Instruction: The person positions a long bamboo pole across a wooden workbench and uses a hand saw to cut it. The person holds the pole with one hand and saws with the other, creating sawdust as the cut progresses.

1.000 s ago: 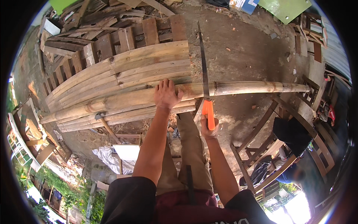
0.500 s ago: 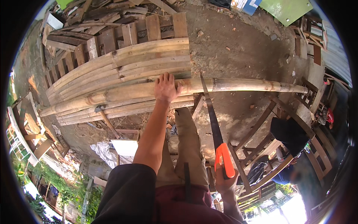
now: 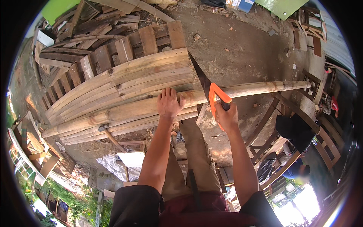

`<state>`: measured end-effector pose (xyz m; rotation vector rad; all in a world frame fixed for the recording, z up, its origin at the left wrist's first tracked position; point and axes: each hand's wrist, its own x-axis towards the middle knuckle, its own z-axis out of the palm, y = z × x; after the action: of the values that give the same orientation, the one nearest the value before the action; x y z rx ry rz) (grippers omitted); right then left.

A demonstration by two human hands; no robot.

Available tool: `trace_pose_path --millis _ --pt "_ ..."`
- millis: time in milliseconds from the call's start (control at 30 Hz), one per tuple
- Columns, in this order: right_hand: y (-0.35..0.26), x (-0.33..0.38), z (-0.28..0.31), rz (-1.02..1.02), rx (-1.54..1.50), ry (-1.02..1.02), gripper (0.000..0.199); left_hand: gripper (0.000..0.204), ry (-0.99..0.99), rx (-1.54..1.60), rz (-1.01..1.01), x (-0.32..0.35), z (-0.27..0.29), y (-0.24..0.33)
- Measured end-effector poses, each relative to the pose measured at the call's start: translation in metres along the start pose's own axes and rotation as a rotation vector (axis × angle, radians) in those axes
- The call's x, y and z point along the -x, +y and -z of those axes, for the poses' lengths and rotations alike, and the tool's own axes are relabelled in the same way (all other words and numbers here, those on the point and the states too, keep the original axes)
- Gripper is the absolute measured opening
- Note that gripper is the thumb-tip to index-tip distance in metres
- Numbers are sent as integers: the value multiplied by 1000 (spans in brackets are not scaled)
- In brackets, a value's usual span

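Note:
A long bamboo pole [image 3: 132, 109] runs crosswise over a bed of split bamboo slats [image 3: 151, 73], its thinner end reaching out to the right. My left hand [image 3: 169, 103] presses down on the pole, fingers over its far side and thumb stretched to the right. In my right hand [image 3: 226, 116] is a handsaw [image 3: 203, 78] with an orange and black handle. Its dark blade lies across the pole, right of my left hand and just past the slats' ends, with the tip pointing away. Whether the teeth have cut in, I cannot tell.
A hammer [image 3: 107, 132] rests on the nearer slats at the left. Behind the slats lie a wooden pallet [image 3: 124, 49] and piled scrap boards [image 3: 87, 32]. Wooden frames [image 3: 264, 125] stand at the right, where the pole's far end meets a small rack [image 3: 312, 84].
My right hand has carried the saw forward and up, from beside my leg to the pole. The blade now reaches well past the pole. My left hand stays on the pole.

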<state>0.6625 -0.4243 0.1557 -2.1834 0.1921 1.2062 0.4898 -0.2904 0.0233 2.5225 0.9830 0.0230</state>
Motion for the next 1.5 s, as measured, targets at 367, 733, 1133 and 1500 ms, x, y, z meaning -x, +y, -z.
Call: trace_pose_path --millis 367,733,1133,1500 --pt "140 41 -56 461 -215 136 20 41 -115 -48 68 3 6 2" --pt "23 256 66 10 155 77 18 40 -93 -87 29 5 1 -2" --pt "0 225 81 -196 -228 163 15 31 18 -35 38 13 4 0" --pt "30 85 -27 82 -102 108 22 31 -9 -6 58 7 2 1"
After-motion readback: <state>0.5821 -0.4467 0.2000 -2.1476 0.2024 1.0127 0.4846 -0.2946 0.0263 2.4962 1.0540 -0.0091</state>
